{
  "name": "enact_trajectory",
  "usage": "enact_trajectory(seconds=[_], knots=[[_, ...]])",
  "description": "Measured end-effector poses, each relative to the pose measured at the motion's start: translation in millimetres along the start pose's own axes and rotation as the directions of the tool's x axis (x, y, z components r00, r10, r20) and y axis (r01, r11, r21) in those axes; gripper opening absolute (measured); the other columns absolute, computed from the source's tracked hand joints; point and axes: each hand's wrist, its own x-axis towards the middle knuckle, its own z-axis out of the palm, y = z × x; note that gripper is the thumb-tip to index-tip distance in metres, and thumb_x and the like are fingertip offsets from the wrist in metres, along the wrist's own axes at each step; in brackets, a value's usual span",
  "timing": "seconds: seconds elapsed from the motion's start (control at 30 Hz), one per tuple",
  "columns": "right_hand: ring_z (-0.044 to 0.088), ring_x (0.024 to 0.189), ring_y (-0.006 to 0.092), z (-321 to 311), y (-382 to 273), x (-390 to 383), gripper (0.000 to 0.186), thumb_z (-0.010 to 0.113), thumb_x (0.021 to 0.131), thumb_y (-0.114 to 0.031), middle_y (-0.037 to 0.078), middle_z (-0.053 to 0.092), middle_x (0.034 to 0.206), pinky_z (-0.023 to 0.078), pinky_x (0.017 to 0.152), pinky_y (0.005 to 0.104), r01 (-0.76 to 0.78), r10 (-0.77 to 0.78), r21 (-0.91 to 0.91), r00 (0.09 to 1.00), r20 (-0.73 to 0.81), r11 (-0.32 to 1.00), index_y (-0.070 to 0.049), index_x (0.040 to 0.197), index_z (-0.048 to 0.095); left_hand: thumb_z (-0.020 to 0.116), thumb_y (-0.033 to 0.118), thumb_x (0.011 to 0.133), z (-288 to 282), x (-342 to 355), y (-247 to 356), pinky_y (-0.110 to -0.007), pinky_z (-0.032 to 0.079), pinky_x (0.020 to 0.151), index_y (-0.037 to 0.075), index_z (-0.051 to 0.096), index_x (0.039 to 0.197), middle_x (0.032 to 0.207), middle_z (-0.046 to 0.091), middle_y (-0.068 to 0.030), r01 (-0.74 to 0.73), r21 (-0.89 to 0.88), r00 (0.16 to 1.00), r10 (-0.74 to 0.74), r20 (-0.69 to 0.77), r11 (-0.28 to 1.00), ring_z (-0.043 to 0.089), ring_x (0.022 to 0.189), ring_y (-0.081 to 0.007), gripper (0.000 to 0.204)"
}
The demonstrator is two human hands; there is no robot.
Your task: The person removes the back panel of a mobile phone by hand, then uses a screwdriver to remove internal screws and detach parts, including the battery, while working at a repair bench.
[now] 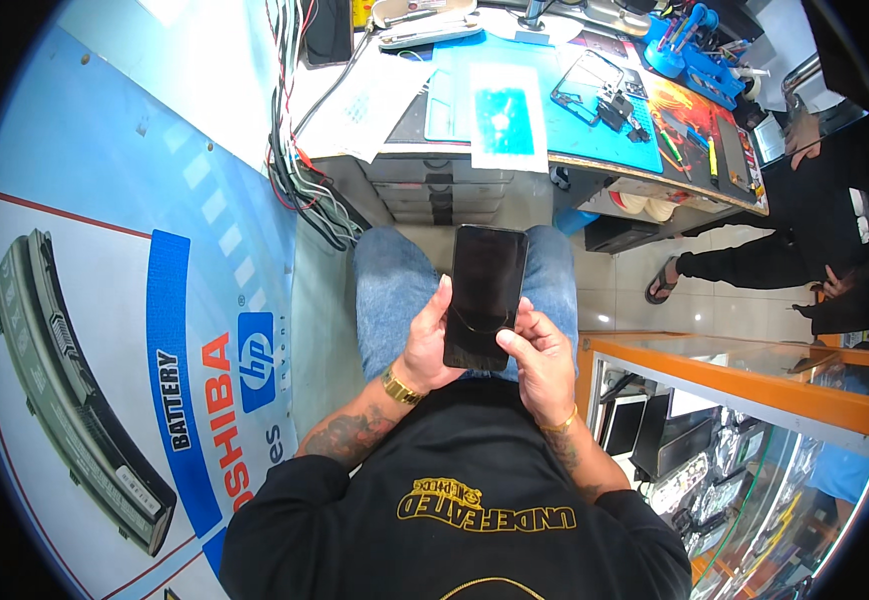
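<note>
A black smartphone with a dark screen is held upright over my lap, between both hands. My left hand grips its left edge, the thumb lying along the side. On the other side my right hand has its fingers behind the lower right edge, and its thumb rests at the front of the glass near the bottom. A thin curved line, perhaps a reflection or a crack, shows across the lower screen; I cannot tell which.
Ahead stands a workbench with a blue mat, a phone frame, small parts and screwdrivers. Cables hang at the left beside a printed wall panel. A glass display case is at my right; another person is beyond it.
</note>
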Motion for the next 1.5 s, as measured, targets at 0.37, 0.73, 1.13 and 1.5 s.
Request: enact_trajectory(seconds=[0.37, 0.73, 1.13, 1.5], knots=[[0.059, 0.085, 0.0057, -4, -6, 2, 0.014, 0.066, 0.086, 0.005, 0.000, 0.064, 0.094, 0.048, 0.081, 0.0211, -0.081, 0.085, 0.071, 0.995, -0.059, 0.994, -0.001, 0.100, 0.064, 0.021, 0.059, 0.101, 8, 6, -4, -0.048, 0.041, 0.107, 0.000, 0.042, 0.141, 0.135, 0.054, -0.0220, 0.015, 0.022, 0.992, -0.012, -0.127, 1.000, 0.054, 0.124, -0.0350, 0.074], [0.063, 0.096, 0.0109, -1, -6, 6, 0.020, 0.063, 0.086, 0.008, 0.006, 0.067, 0.105, 0.048, 0.090, 0.0254, -0.060, 0.061, 0.072, 0.998, -0.011, 0.996, 0.001, 0.105, 0.063, 0.029, 0.054, 0.102, 8, 5, -1, -0.044, 0.042, 0.106, 0.005, 0.045, 0.139, 0.133, 0.056, -0.0190, -0.013, -0.037, 0.997, 0.010, -0.073, 0.999, 0.055, 0.123, -0.0289, 0.063], [0.062, 0.091, 0.0083, -2, -9, 4, 0.018, 0.064, 0.087, 0.006, 0.003, 0.067, 0.101, 0.049, 0.085, 0.0225, -0.077, 0.078, 0.069, 0.997, -0.014, 0.995, 0.000, 0.104, 0.063, 0.027, 0.055, 0.102, 11, 5, -2, -0.044, 0.041, 0.108, 0.001, 0.043, 0.140, 0.135, 0.054, -0.0202, -0.022, 0.030, 0.999, 0.023, -0.043, 0.999, 0.054, 0.124, -0.0297, 0.068], [0.060, 0.088, 0.0054, -5, -7, 4, 0.018, 0.066, 0.087, 0.004, 0.000, 0.066, 0.098, 0.048, 0.084, 0.0220, -0.054, 0.052, 0.056, 0.998, 0.030, 0.997, -0.001, 0.104, 0.065, 0.029, 0.056, 0.102, 9, 2, -2, -0.043, 0.043, 0.106, 0.002, 0.044, 0.140, 0.133, 0.056, -0.0184, -0.025, 0.063, 0.998, 0.029, -0.063, 0.998, 0.057, 0.121, -0.0284, 0.068]])
